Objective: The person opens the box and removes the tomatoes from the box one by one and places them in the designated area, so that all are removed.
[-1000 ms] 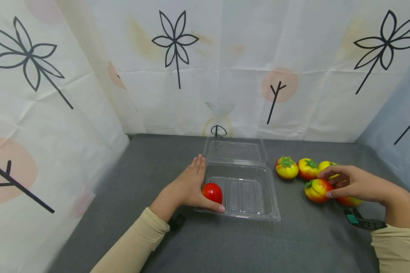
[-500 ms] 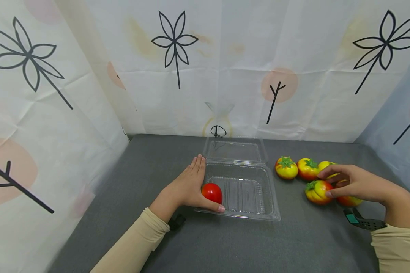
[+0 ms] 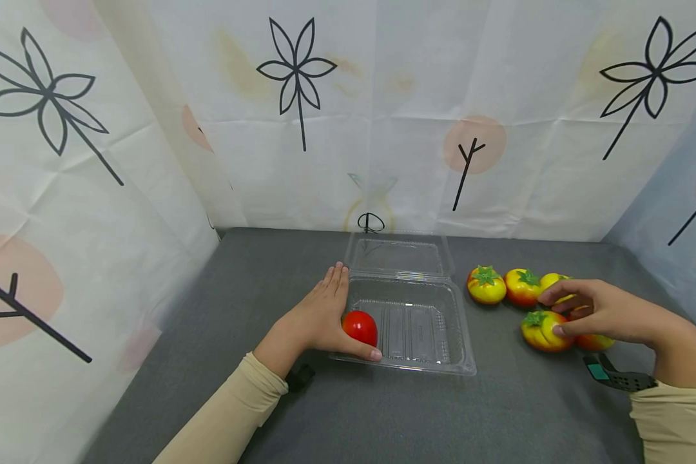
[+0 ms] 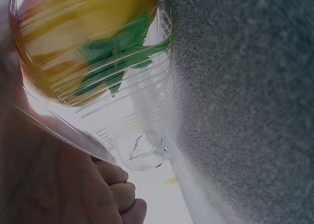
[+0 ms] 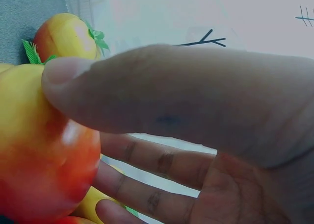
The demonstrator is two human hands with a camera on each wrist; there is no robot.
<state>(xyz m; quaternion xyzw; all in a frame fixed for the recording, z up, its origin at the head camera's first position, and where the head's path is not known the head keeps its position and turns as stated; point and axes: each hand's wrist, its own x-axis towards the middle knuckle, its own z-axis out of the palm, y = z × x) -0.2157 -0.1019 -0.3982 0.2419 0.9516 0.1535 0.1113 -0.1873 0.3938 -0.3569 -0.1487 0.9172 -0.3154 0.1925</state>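
My left hand (image 3: 319, 316) rests along the left wall of a clear plastic clamshell box (image 3: 420, 335), fingers straight, thumb at the front rim. Inside the box, beside that thumb, lies a tomato (image 3: 361, 327) with its red side up; the left wrist view shows its green calyx through the ribbed wall. On the right, my right hand (image 3: 615, 316) holds a red-and-yellow tomato (image 3: 541, 335), thumb on its near side and fingers bent behind. The right wrist view has the thumb across the smooth side of this tomato (image 5: 44, 155); its far side is hidden.
The box's lid (image 3: 400, 254) lies folded back toward the printed curtain (image 3: 412, 161). Beyond the right hand sit a yellow tomato (image 3: 486, 290), a second one (image 3: 519, 290) and a third (image 3: 551, 280). Another tomato (image 3: 594, 343) shows below the right palm on the grey tabletop (image 3: 383, 419).
The tomato at my right hand has turned, its green calyx swinging from the left side to the top, and shifted slightly right and nearer. My left hand and the box stay still.
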